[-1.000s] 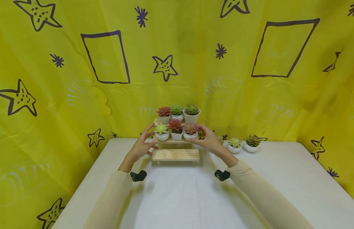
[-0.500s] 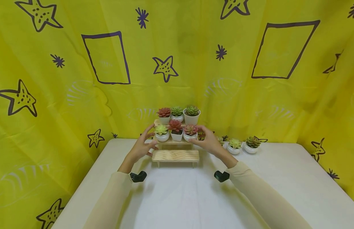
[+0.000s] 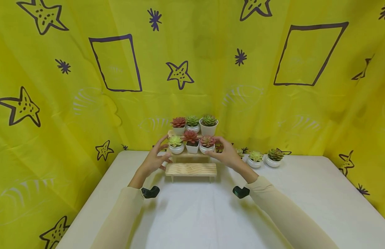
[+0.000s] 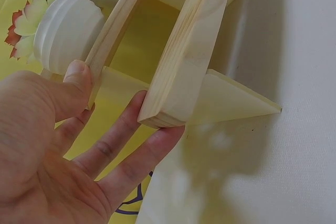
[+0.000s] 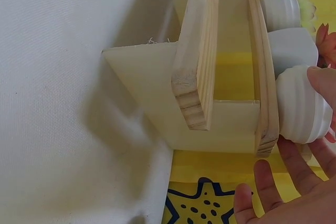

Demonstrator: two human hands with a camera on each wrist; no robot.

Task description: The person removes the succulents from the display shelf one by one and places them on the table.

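Yellow curtain (image 3: pixel 208 41), softly creased, printed with dark starfish (image 3: pixel 180 74), spiky bursts (image 3: pixel 240 57), crooked four-sided outlines (image 3: pixel 135 62), pale fishbones (image 3: pixel 243 95); white table (image 3: pixel 192 218) in front.

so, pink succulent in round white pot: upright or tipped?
Upright: the round white pot sits level on the pale wooden middle tier, pink rosette uppermost.

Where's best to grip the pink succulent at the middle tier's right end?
Likely the bulging sides of its round white pot, from the right: the square white pot sits close on its left, and the leaves spread out above.
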